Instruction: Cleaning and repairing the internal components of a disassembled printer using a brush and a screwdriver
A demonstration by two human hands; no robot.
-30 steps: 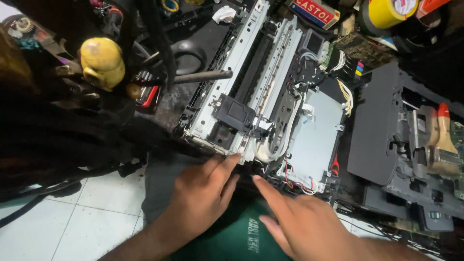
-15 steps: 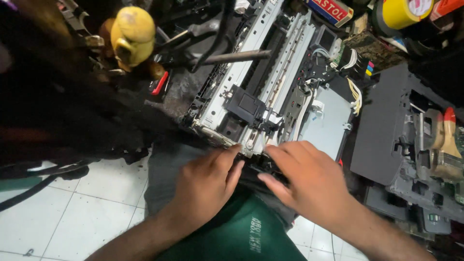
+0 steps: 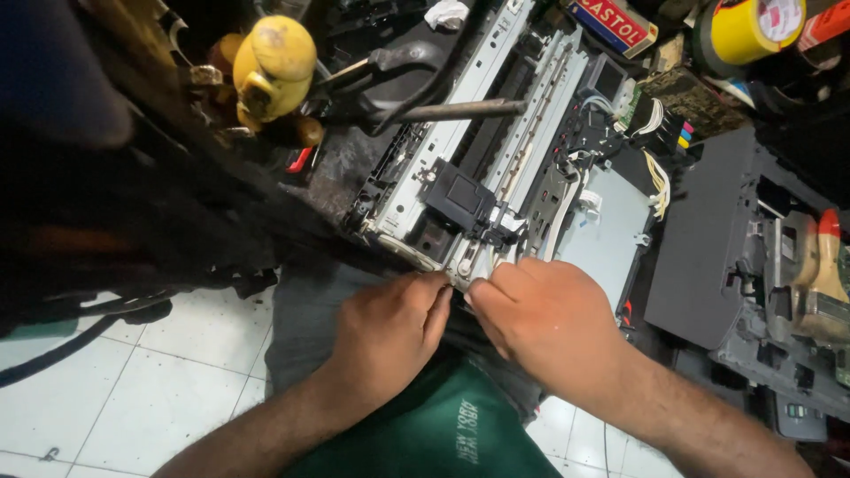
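Observation:
An opened printer chassis (image 3: 496,133) of silver metal rails and black parts lies in front of me, its near end over my lap. A black carriage block (image 3: 456,196) sits on the rails. My left hand (image 3: 390,332) and my right hand (image 3: 549,323) meet at the near end of the frame, fingertips pinching at its edge beside white flat cables (image 3: 567,208). What the fingers hold is hidden between the two hands. A flat grey metal plate (image 3: 611,235) lies just right of the rails.
A yellow rounded object (image 3: 270,62) and a metal rod (image 3: 460,111) lie at the back left. A yellow tape roll (image 3: 753,26) is at the top right. A dark grey printer housing (image 3: 735,248) with a brush (image 3: 828,265) stands right. White tiled floor (image 3: 159,381) shows at lower left.
Both hands have moved up from my lap to the near end of the printer frame and closed in on it together. The view has shifted slightly.

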